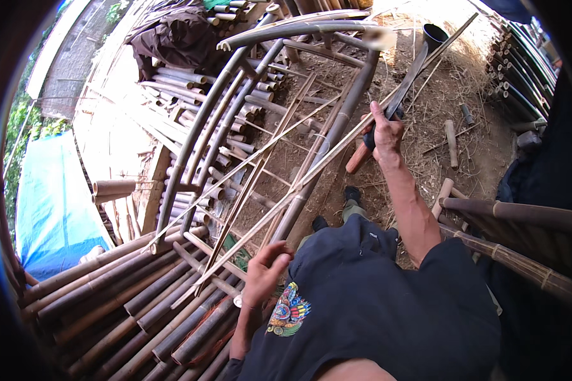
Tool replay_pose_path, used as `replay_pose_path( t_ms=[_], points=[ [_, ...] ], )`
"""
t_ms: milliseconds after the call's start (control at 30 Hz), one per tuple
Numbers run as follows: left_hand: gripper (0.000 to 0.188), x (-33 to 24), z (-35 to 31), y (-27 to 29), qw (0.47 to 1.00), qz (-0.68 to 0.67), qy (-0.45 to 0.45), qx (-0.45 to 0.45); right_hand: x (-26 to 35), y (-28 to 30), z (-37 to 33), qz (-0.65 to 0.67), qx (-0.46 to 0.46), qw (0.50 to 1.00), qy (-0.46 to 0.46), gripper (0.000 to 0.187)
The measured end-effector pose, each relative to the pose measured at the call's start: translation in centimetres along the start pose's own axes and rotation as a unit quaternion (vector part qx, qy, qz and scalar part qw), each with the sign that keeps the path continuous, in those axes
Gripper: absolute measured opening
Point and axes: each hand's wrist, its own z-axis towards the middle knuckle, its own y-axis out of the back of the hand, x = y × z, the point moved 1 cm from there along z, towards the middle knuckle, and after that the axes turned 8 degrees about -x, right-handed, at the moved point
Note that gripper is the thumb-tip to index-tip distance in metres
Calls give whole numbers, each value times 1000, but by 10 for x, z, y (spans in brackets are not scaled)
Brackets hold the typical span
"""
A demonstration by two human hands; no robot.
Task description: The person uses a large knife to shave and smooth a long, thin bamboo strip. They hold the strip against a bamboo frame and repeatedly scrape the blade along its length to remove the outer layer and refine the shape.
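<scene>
In the head view, my right hand [388, 132] is wrapped round a machete [408, 82], its brown wooden handle sticking out below the fist and its dark blade slanting up to the right. The thumb of that hand lies against a long, pale split-bamboo strip [330, 157]. This strip runs diagonally down across a bamboo furniture frame [299, 30], passing close to my left hand [264, 274]. My left fingers are loosely bent and apart, with nothing visible between them. Several thinner strips [251, 184] lie across the frame.
Dark bamboo poles [108, 298] lie side by side at the lower left, near a blue tarp [54, 197]. More cut poles [178, 79] are piled beyond the frame. A bamboo offcut [451, 143] lies on the dirt floor. Bamboo rails [508, 213] stand at my right.
</scene>
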Motion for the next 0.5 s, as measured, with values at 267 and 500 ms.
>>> replay_pose_path(
  t_ms=[267, 500],
  points=[
    [48, -42, 66, 7, 886, 274, -368, 68, 15, -8, -58, -43, 55, 996, 55, 24],
    [10, -26, 54, -10, 804, 289, -518, 45, 20, 3, -77, -95, 29, 994, 41, 24]
  ],
)
